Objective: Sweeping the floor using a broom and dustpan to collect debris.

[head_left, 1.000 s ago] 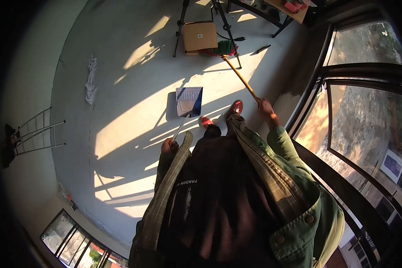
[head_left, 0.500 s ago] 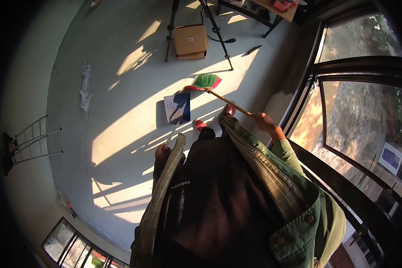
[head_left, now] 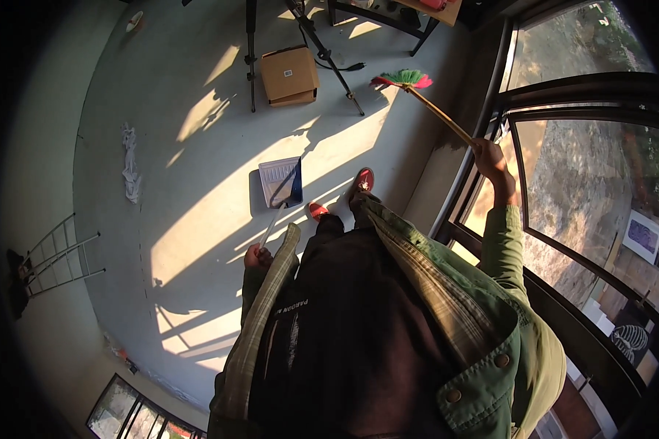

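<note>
- Near the tall window frame (head_left: 520,168), right hand (head_left: 490,157) raised, fingers wrapped around the end of a broom handle (head_left: 443,117).
- Broom head (head_left: 403,77), green and pink bristles, held up off the floor, beside a black tripod leg (head_left: 329,62) (touching or not: cannot tell).
- Low at the left hip, left hand (head_left: 256,256) closed around the pale handle of a dustpan (head_left: 282,183).
- Dustpan: blue with a light tray, resting on the grey floor (head_left: 198,132) just ahead of two red shoes (head_left: 365,179), in a band of sunlight.
- Beyond the dustpan, a closed cardboard box (head_left: 290,73) standing between the tripod legs, well apart from both hands.
- White crumpled cloth (head_left: 130,164) on the floor to the far left.
- Metal rack (head_left: 58,252) against the left wall.
- Dark table legs (head_left: 377,22) at the top edge, behind the broom head.
- Green jacket (head_left: 490,322) and dark shirt filling the lower view, hiding the floor underfoot.
</note>
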The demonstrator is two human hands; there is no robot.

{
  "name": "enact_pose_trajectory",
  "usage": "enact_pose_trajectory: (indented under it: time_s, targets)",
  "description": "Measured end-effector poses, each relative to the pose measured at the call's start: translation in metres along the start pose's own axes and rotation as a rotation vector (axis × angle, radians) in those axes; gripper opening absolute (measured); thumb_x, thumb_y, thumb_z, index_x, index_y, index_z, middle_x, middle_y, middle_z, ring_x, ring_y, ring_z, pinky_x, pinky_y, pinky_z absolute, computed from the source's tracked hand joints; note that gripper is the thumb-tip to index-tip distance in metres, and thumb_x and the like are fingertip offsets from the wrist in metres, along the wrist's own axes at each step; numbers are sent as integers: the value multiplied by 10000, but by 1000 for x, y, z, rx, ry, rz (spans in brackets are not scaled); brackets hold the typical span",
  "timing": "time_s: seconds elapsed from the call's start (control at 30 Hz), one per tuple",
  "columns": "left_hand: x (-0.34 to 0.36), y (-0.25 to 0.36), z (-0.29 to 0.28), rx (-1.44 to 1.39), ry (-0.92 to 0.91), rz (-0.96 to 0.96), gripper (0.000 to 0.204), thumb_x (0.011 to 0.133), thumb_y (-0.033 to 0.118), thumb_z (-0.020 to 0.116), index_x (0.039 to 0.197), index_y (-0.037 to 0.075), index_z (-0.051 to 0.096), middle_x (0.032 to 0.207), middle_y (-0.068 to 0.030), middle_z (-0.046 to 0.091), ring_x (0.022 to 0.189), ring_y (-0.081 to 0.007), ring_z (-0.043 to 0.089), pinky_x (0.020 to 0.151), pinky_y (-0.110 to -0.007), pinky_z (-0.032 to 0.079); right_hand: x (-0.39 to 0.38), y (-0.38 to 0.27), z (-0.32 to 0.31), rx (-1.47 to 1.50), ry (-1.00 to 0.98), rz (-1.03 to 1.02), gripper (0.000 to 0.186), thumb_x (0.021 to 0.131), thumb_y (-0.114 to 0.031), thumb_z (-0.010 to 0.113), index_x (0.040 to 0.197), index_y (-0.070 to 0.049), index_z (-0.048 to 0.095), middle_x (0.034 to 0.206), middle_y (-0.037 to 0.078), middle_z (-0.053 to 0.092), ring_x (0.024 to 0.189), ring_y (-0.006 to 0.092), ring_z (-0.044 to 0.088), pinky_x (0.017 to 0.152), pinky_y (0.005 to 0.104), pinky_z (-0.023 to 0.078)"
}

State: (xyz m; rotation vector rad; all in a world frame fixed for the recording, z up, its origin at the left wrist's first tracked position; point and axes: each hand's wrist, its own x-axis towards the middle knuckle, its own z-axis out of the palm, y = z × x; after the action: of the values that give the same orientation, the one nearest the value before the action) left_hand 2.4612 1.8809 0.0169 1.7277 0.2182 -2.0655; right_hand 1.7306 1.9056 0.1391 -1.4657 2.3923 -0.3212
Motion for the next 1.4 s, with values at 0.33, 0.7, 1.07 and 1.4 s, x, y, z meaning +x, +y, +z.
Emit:
enact_pose_trajectory:
  time_s: [0.33, 0.7, 1.07, 1.4]
  targets:
    - [-43, -8, 56, 71, 80, 22, 489, 944, 394, 436, 512, 187, 338, 418, 22, 268, 365, -133, 271, 376, -301, 223, 174, 77, 135, 40, -76, 54, 211, 882, -143, 530, 1019, -50, 662, 976, 213, 674, 946, 392, 646, 792, 448, 534]
    - [-3, -24, 52, -83, -75, -37, 476, 939, 316, 458, 498, 181, 338, 517, 3, 434, 368, -99, 309, 377, -277, 259, 9, 52, 114, 25, -270, -20, 232, 853, -84, 548, 1040, -26, 673, 936, 231, 675, 906, 396, 659, 768, 446, 539]
    - [-12, 11, 72, -37, 53, 47, 411, 887, 278, 548, 536, 178, 359, 538, 10, 439, 385, -87, 359, 361, -250, 272, 8, 76, 78, -46, -13, -97, 237, 869, -59, 536, 1077, -35, 647, 901, 229, 669, 872, 390, 660, 725, 441, 535]
    - [-6, 73, 50, 220, 55, 6, 343, 877, 332, 556, 627, 132, 433, 504, 12, 380, 374, -105, 307, 363, -269, 236, -17, 81, 217, 26, -394, -14, 271, 892, -151, 446, 1000, -34, 666, 911, 258, 657, 920, 429, 636, 782, 467, 517]
